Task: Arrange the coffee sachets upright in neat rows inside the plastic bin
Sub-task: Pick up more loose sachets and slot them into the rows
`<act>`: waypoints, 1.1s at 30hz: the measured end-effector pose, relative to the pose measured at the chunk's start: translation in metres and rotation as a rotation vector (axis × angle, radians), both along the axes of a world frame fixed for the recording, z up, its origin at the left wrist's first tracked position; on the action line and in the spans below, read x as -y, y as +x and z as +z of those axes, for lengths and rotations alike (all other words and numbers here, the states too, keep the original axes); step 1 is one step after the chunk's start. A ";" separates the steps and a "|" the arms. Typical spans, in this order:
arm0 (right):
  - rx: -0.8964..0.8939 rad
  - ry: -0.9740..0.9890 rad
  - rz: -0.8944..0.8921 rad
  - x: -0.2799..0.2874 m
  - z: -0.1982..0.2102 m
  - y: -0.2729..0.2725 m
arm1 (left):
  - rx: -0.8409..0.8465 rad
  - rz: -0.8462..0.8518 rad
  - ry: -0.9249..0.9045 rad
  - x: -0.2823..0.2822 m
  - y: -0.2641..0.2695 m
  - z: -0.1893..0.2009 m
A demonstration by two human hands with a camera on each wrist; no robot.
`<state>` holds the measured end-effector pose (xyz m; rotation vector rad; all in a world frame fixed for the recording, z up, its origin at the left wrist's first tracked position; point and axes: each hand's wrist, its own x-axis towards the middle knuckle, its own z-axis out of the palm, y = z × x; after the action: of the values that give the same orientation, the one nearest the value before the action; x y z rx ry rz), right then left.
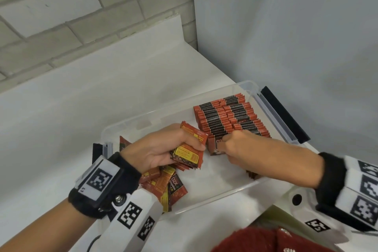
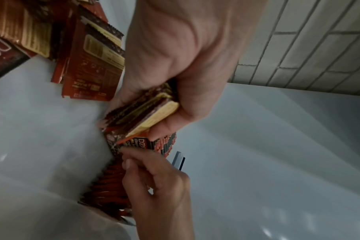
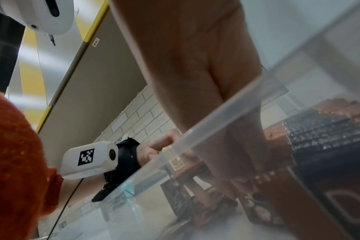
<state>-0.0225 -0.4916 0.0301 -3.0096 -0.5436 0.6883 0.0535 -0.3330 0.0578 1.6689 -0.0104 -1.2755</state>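
A white counter (image 1: 86, 96) is carrying a clear plastic bin (image 1: 241, 88), and the bin is sitting close to a grey wall (image 1: 286, 26) on the right and near a brick wall (image 1: 61, 16) behind. Inside the bin, at its far right, two rows of sachets (image 1: 229, 116) are standing upright and packed face to face, with their red and black top edges showing. A loose pile (image 1: 163, 184) of sachets is lying flat and overlapping in the near left corner, under the left wrist. The left hand (image 1: 161, 147) is hovering over the middle of the bin, its fingers curling round a small stack (image 1: 187, 154) of sachets, the thumb pressing on one face and the fingers wrapping the other, so the stack is jutting out past the fingertips toward the rows. The right hand (image 1: 241, 147) is lying just beside it at the near end of the rows, its fingertips (image 2: 126, 163) pinching the top edge of the front sachet (image 1: 214, 145), which is standing upright against the row behind it with its printed face toward the person. The two hands are nearly touching.
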 end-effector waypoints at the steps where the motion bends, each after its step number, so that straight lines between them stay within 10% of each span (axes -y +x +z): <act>1: -0.007 0.017 -0.001 0.001 0.000 0.000 | -0.006 0.004 -0.006 -0.001 0.000 0.000; 20: 0.038 1.088 -0.617 0.035 0.054 -0.001 | 0.180 0.136 -0.364 0.002 0.020 0.038; 33: 0.139 1.161 -0.810 0.030 0.037 0.011 | 0.143 0.149 -0.404 0.035 0.017 0.009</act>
<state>-0.0120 -0.5216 0.0668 -1.8758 0.2529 0.0267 0.0708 -0.3676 0.0667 1.3792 -0.2125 -0.9646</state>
